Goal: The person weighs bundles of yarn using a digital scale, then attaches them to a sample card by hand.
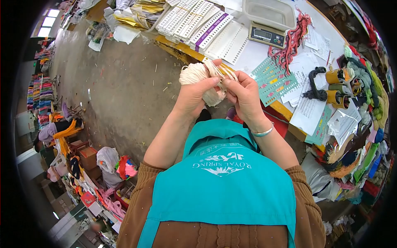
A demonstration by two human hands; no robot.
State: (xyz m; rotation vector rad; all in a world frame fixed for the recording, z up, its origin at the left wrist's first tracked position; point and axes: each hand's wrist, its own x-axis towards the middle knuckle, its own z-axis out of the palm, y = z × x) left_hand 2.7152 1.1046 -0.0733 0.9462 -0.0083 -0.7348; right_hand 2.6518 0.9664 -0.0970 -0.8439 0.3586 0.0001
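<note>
A bundle of cream-coloured yarn (192,74) is held up in front of the apron, near the table's edge. My left hand (196,91) is closed around it, with the thumb pressed on top and loose loops hanging over the fingers. My right hand (245,91) pinches strands at the right side of the bundle, thumb and forefinger together. The two thumbs nearly meet over the yarn. Palms and lower fingers are partly hidden behind the bundle.
On the white table (255,56) lie punched cards (219,35), a digital scale (268,35) with a plastic tub (271,12), red yarn (292,45), and green cards (273,80). Yarn cones (336,76) stand at right. Concrete floor (120,82) lies to the left, with bags beyond.
</note>
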